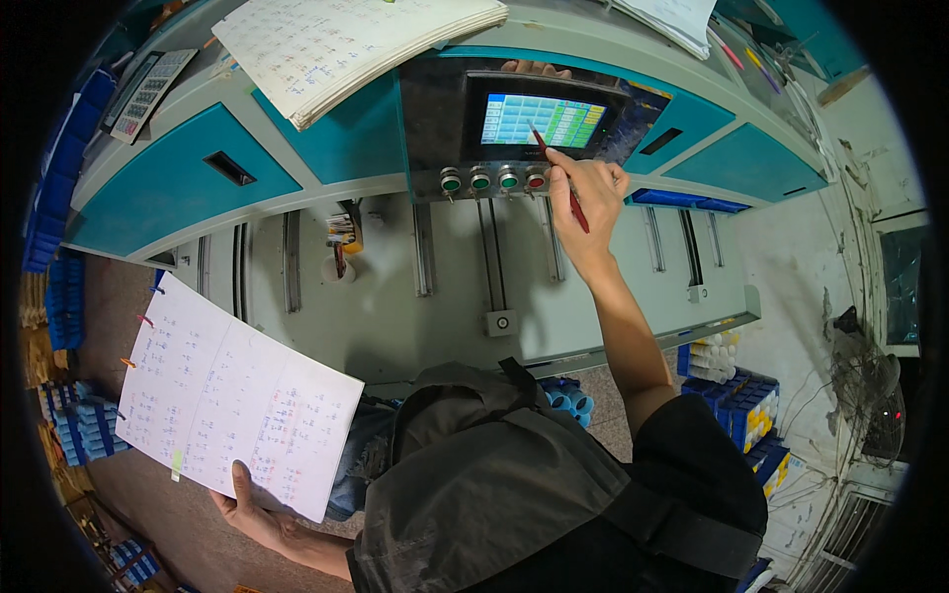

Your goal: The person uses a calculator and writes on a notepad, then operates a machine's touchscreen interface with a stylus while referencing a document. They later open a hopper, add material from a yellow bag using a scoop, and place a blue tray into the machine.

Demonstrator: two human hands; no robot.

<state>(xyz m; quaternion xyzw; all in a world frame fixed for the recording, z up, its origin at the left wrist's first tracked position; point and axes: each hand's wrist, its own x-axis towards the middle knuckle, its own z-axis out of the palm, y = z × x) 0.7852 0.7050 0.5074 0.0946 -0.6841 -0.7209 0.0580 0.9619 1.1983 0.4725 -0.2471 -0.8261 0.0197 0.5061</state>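
My right hand [589, 196] grips a slim red pen-like tool [571, 194], its tip at or just over the lit touchscreen [545, 120] of a machine's control panel. Whether the tip touches the glass, I cannot tell. Below the screen sits a row of green push buttons [480, 178] and one red push button [535, 178], close to that hand. At the lower left, my left hand [256, 511] holds a sheaf of handwritten sheets [237, 393] by its lower edge, thumb on top. Coloured rings or clips line the sheaf's left edge.
A thick handwritten paper stack [348, 52] and a calculator [148, 93] lie on the machine's top ledge. Below the panel, metal rails [422, 252] cross the pale worktable, with a white cup [338, 268] among them. Blue crates [734, 408] and a fan [867, 393] stand right.
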